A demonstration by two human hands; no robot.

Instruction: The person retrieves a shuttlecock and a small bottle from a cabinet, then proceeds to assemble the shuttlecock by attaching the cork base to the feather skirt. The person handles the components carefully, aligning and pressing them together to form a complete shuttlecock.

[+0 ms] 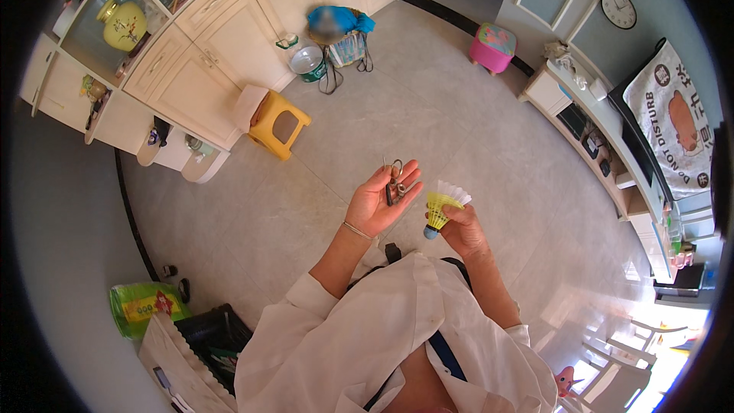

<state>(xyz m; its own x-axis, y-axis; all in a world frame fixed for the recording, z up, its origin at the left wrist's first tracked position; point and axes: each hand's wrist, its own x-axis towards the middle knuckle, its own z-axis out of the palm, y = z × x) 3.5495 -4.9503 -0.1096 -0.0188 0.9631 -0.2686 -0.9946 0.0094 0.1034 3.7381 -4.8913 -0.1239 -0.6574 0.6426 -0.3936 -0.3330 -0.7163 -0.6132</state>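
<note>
Palm up, my left hand [373,203] holds what looks like a bunch of keys [394,188]: a metal ring with small dark and silver pieces. The thumb is over it and the other fingers are partly stretched; the exact pieces are too small to tell. Close by on the right, my right hand [463,231] grips a shuttlecock [443,208] between thumb and fingers. Its skirt is yellow with a white rim, and its blue-grey tip points down. The two hands are apart, held in front of my body above the floor.
A yellow stool [280,124] stands by the cream cabinets [229,38], near a green-and-white bucket [308,65]. Farther off is a pink stool [493,49]. A long TV stand [585,118] lines the right wall. At lower left are a green package [145,308] and a black-lined bin [218,340].
</note>
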